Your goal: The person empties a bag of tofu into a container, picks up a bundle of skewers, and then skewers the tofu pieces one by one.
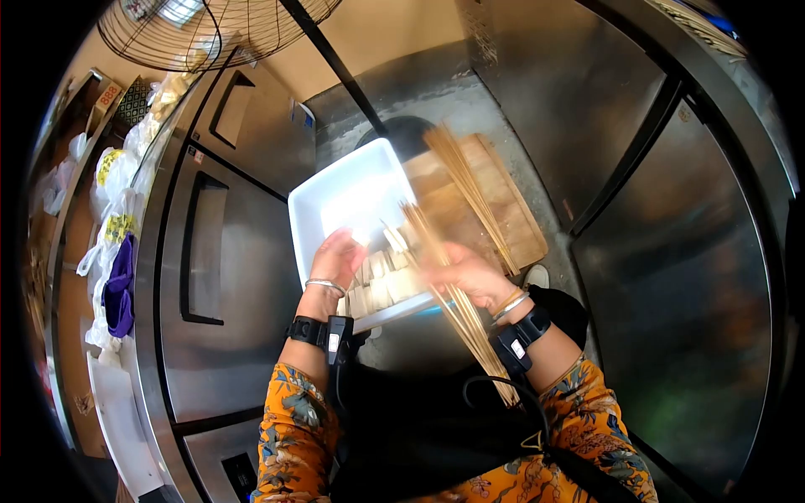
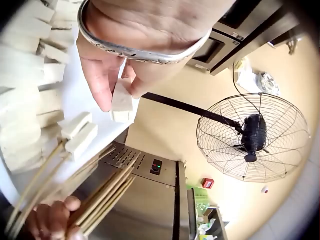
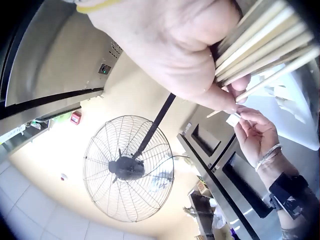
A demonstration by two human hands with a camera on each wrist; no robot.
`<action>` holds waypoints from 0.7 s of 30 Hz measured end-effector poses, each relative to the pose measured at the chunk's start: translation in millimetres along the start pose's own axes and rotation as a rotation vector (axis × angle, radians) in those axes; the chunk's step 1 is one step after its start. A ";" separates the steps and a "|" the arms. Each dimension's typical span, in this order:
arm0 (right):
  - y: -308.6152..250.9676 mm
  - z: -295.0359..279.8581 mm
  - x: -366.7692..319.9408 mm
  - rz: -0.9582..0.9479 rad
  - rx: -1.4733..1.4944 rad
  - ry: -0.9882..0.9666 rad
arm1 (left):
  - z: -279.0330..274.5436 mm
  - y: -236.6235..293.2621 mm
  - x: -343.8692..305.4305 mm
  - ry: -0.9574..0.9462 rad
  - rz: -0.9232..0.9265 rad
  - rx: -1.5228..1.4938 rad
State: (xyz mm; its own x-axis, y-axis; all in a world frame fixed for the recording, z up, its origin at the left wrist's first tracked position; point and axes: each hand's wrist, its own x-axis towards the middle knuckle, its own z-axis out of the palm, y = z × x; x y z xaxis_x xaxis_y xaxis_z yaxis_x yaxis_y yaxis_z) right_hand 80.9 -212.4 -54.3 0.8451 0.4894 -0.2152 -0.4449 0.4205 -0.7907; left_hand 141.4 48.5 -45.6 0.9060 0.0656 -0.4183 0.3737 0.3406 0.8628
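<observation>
A white block [image 2: 121, 101], like a piece of tofu, is pinched between the thumb and fingers of my left hand [image 1: 337, 258], over the white tub [image 1: 335, 193]. My right hand [image 1: 465, 272] grips a bundle of bamboo skewers [image 1: 478, 339] beside the tub's near right corner. In the left wrist view, two more white pieces [image 2: 80, 135] sit at the tips of two skewers [image 2: 37, 180] that reach up from the right hand. Many similar white blocks [image 1: 381, 285] lie in rows in the near part of the tub.
Right of the tub lies a wooden board [image 1: 521, 220] with another bunch of skewers [image 1: 474, 189] on it. Steel cabinets [image 1: 222, 360] stand on the left, and a steel door [image 1: 671, 318] on the right. A wire fan [image 1: 210, 33] on a black pole rises beyond the tub.
</observation>
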 end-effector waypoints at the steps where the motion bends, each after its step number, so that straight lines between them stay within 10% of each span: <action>1: 1.3 -0.6 0.8 -0.005 -0.012 -0.001 | 4.0 1.6 2.3 -0.007 -0.016 -0.027; 21: -1.7 4.1 1.2 0.007 -0.106 -0.002 | 48.1 23.9 1.1 -0.030 0.177 0.202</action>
State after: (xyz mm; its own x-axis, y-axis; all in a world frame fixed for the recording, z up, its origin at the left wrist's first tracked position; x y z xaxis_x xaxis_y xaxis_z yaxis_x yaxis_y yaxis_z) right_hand 81.5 -209.4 -50.9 0.8414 0.4936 -0.2200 -0.4170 0.3342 -0.8453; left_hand 160.9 11.5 -11.8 0.9652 0.0786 -0.2495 0.2380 0.1321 0.9622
